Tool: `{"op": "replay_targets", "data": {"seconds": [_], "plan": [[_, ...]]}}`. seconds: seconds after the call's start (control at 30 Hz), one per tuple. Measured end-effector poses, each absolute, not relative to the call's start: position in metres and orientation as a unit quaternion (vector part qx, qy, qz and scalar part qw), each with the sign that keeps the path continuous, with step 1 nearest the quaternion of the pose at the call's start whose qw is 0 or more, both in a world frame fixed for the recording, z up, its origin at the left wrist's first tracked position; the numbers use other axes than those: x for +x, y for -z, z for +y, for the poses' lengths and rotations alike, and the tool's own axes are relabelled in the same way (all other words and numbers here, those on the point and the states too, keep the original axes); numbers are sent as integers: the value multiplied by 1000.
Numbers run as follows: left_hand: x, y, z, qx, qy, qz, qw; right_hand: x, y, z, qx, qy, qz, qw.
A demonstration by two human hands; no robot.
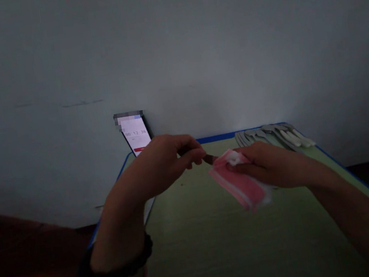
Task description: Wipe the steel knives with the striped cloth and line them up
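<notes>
My left hand [182, 155], closed, pinches one end of a thin metal piece of cutlery [209, 158] above the table. Only a short stretch of the metal shows, so its kind cannot be told. Around its other end, my right hand [260, 162] grips a folded pink-and-white cloth [238, 186], the loose part hanging down to the front. The two hands are a short way apart, joined by the cutlery. Several metal spoons [256, 134] lie at the table's back right, behind my right hand.
A phone [136, 134] showing a running timer leans against the wall [172, 57] at the back left. White-handled cutlery [297, 138] lies beside the spoons. The pale green table [222, 253] has a blue edge and meets the wall.
</notes>
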State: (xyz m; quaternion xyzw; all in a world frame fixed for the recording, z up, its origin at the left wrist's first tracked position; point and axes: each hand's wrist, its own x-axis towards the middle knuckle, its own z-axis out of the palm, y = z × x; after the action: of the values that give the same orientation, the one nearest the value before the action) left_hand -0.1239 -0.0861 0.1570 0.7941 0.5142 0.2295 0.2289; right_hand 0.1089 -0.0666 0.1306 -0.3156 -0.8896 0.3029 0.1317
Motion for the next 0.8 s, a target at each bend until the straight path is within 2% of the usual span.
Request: {"op": "replay_targets", "data": {"seconds": [0.1, 0.17, 0.27, 0.33, 0.43, 0.53, 0.8], "plan": [[-123, -154, -82, 739, -307, 556, 224, 103, -131, -65, -371, -293, -839, 271], [-123, -146, -80, 721, -303, 533, 321, 96, -128, -64, -404, -305, -775, 377], [-111, -128, -82, 742, -154, 395, 519, 83, -116, -63, -416, -366, -663, 504], [-93, -113, -84, 758, -75, 308, 571, 75, -106, -61, -400, -413, -592, 564], [-64, -95, -85, 729, -79, 236, 638, 71, -93, -52, -374, -454, -505, 632], [-47, -88, -85, 714, -133, 266, 634, 79, -88, -37, -373, -465, -440, 672], [-46, -90, -90, 706, -33, 310, 636, 118, -94, 3, -354, -456, -338, 743]]}}
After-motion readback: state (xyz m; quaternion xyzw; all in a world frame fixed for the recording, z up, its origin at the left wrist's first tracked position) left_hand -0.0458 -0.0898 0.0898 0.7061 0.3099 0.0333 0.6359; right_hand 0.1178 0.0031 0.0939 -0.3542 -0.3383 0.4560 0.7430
